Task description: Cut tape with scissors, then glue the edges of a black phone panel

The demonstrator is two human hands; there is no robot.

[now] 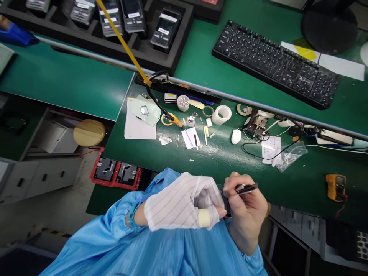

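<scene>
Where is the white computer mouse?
Head view: the small white computer mouse lies on the green mat, right of centre, below the white tape roll.

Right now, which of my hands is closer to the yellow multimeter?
Right. Your right hand, holding a black tool, sits left of the yellow multimeter; your gloved left hand is farther left, beyond the right hand.

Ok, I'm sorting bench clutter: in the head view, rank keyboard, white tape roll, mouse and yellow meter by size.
1. Keyboard
2. meter and tape roll, too alike to rank, meter being nearer
3. mouse, smallest
</scene>
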